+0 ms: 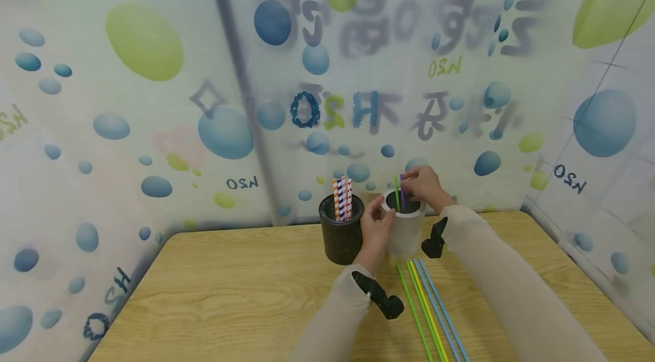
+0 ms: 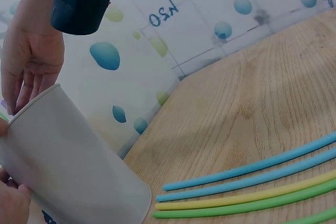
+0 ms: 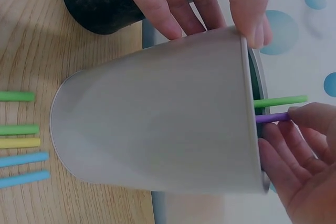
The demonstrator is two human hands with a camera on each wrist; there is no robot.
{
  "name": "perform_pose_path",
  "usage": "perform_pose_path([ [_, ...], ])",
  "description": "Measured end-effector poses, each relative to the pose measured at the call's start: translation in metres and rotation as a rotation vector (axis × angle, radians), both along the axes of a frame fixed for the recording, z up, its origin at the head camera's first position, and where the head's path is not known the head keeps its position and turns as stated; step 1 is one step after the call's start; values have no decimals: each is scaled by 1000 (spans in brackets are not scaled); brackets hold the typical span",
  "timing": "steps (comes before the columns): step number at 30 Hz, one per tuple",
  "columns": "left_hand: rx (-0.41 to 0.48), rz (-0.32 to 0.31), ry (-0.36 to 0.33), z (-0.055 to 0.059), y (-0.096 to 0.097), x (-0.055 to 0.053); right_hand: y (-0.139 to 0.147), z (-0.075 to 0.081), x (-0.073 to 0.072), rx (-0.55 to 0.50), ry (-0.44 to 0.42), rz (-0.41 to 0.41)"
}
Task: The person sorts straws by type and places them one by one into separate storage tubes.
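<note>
My right hand (image 1: 422, 184) pinches a purple straw (image 3: 270, 118) between thumb and fingers at the mouth of a white cup (image 1: 406, 237). Beside it, a green straw (image 3: 286, 100) stands in the same cup, its upper end above the rim. The lower parts of both straws are hidden inside. My left hand (image 1: 376, 231) grips the cup from its left side, thumb over the rim and fingers against the wall. On the wooden table in front lie loose straws side by side: two green, one yellow (image 2: 236, 198) and two blue, the outer blue straw (image 2: 236, 173) farthest right.
A black cup (image 1: 341, 242) stands close to the left of the white cup, holding several patterned straws (image 1: 343, 200). The wooden table (image 1: 245, 288) ends at the back against a printed curtain (image 1: 153, 163) with blue and green drops.
</note>
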State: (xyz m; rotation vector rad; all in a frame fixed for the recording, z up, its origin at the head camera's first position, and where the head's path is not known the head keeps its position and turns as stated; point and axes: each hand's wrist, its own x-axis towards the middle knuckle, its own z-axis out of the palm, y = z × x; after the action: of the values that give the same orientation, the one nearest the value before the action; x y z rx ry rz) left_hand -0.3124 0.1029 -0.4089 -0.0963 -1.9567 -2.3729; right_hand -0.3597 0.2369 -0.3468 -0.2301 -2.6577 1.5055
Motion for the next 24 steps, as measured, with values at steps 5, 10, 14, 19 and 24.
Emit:
perform_pose_path([
  [5,-12,18,-8,-11,4,-7,-1,0,-2,-4,-12,0],
  [10,-9,21,2,-12,4,-8,-1,0,-4,-20,-19,2],
  [14,-8,23,19,-13,4,-9,-1,-1,-5,-29,-11,-2],
  [19,-11,23,27,-13,5,-8,0,-5,-5,-52,-3,-6],
  [24,-12,28,22,-12,4,-7,2,-8,-5,-95,-13,-9],
])
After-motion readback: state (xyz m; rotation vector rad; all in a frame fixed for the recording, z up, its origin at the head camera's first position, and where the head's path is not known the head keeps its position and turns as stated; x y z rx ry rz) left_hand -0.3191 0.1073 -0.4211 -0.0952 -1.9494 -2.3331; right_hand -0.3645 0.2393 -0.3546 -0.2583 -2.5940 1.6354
